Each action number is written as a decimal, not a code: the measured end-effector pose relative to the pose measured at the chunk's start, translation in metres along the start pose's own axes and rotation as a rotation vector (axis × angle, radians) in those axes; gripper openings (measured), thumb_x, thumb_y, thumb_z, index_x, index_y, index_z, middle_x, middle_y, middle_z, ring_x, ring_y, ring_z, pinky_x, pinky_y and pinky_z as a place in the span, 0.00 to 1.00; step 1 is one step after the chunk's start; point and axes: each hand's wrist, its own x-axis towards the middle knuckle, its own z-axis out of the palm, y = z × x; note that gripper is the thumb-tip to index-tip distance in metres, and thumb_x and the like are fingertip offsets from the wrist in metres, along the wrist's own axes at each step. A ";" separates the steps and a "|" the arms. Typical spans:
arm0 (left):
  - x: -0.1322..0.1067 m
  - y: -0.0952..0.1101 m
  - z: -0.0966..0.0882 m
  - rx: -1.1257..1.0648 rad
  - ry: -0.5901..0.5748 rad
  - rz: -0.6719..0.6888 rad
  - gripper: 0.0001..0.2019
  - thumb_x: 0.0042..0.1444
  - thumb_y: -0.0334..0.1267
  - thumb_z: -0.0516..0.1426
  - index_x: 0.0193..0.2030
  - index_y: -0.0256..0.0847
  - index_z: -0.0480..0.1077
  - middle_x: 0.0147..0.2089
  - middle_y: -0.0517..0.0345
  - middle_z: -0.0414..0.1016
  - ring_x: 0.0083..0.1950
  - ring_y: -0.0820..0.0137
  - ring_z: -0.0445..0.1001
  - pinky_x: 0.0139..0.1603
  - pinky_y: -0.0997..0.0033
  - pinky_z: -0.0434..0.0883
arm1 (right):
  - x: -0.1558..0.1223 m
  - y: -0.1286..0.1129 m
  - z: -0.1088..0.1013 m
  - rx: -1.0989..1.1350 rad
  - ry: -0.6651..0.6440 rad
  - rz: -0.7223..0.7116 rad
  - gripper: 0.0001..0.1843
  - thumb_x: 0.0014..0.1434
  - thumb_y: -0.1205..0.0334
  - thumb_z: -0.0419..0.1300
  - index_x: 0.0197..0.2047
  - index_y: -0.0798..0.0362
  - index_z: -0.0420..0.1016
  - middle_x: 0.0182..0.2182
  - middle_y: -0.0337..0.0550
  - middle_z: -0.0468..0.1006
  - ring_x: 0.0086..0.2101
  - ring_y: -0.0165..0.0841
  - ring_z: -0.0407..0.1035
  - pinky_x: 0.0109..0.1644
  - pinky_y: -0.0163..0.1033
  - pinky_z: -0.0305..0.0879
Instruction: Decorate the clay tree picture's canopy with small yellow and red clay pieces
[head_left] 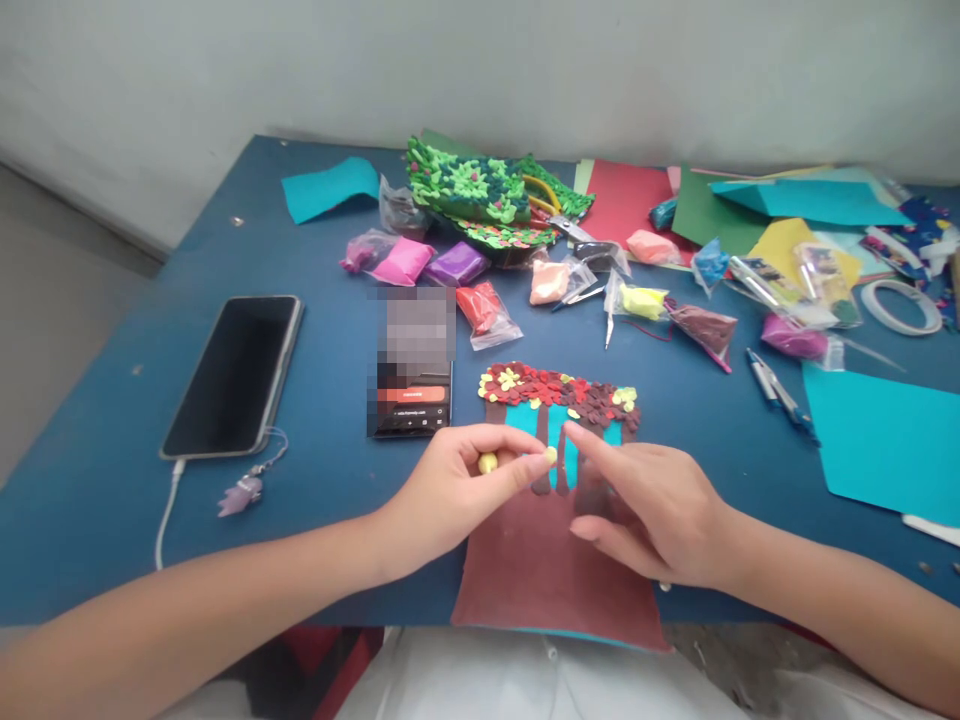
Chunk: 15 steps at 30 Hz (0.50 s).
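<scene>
My left hand (461, 490) is closed in a pinch on small bits of yellow clay (488, 463), one at the fingertips and one tucked in the palm. My right hand (645, 510) rests on the clay picture (540, 560), forefinger stretched toward the yellow bit at my left fingertips. The clay picture is a brown sheet with a teal panel, brown trunks and a crown of red and yellow clay flowers (559, 388). It lies at the near edge of the blue table (112, 500).
A black phone (234, 375) on a white cable lies at left, a second lit phone (411, 385) near the middle. Several bags of coloured clay (487, 305), a green clay piece (480, 190), coloured paper sheets (881, 440), a tape roll (900, 305) and pens (780, 395) fill the far side.
</scene>
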 end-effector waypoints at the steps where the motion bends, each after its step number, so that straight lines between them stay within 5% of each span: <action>1: 0.000 0.000 0.000 0.010 0.009 0.000 0.08 0.54 0.38 0.59 0.33 0.36 0.76 0.18 0.66 0.63 0.20 0.79 0.56 0.22 0.79 0.57 | -0.001 0.000 0.000 0.019 0.012 0.002 0.20 0.68 0.61 0.47 0.57 0.67 0.58 0.22 0.37 0.73 0.22 0.25 0.64 0.27 0.32 0.59; 7: -0.002 -0.004 0.002 0.179 0.072 0.011 0.09 0.52 0.40 0.59 0.32 0.37 0.78 0.18 0.64 0.64 0.21 0.77 0.55 0.21 0.79 0.55 | -0.003 0.001 0.001 -0.197 0.103 -0.242 0.13 0.56 0.73 0.59 0.45 0.68 0.69 0.23 0.42 0.74 0.21 0.28 0.64 0.23 0.36 0.54; 15: -0.005 -0.006 0.004 0.323 0.013 0.133 0.10 0.56 0.37 0.56 0.37 0.37 0.78 0.17 0.65 0.63 0.19 0.79 0.53 0.18 0.80 0.53 | -0.006 0.002 0.003 -0.184 0.107 -0.195 0.13 0.56 0.73 0.59 0.46 0.68 0.70 0.25 0.44 0.75 0.24 0.29 0.65 0.25 0.36 0.59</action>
